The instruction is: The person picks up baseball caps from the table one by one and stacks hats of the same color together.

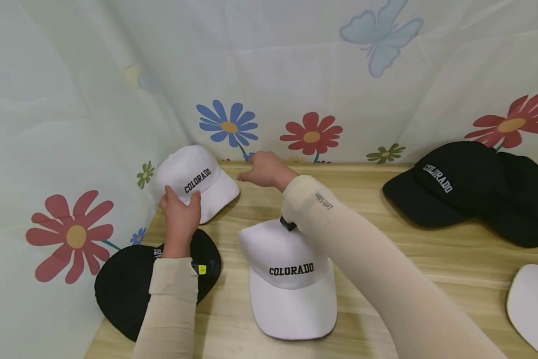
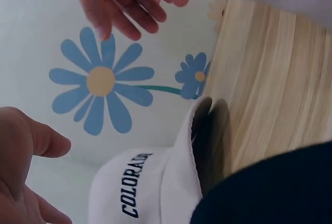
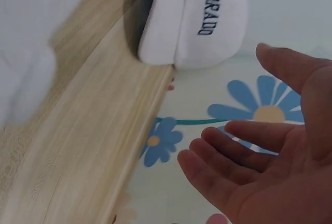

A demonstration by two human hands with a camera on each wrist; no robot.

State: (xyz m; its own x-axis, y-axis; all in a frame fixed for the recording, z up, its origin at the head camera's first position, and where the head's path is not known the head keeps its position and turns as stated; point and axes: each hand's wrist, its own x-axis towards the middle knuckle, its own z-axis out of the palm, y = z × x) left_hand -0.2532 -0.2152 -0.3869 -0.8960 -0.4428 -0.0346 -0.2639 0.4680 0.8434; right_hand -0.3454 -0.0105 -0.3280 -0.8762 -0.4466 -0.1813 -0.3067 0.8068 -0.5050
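A white baseball cap [image 1: 190, 162] lettered COLORADO sits in the far left corner. My left hand [image 1: 180, 217] is just in front of it, thumb and fingers spread; in the left wrist view there is a gap between this hand [image 2: 21, 156] and the cap [image 2: 137, 182]. To the cap's right, over the table's back edge, hovers my right hand [image 1: 269, 170]. Its fingers are extended and slightly bent, holding nothing, as the right wrist view shows [image 3: 270, 172]. Under my right forearm stands another white COLORADO cap [image 1: 291, 304], brim toward me. A black cap [image 1: 122, 284] lies partly hidden beneath my left forearm.
Two overlapping black caps [image 1: 448, 184] are at the back right of the wooden table [image 1: 376, 264]. Part of a white cap [image 1: 533, 304] shows at the right edge. A flower-printed sheet [image 1: 269, 85] hangs behind and along the left side.
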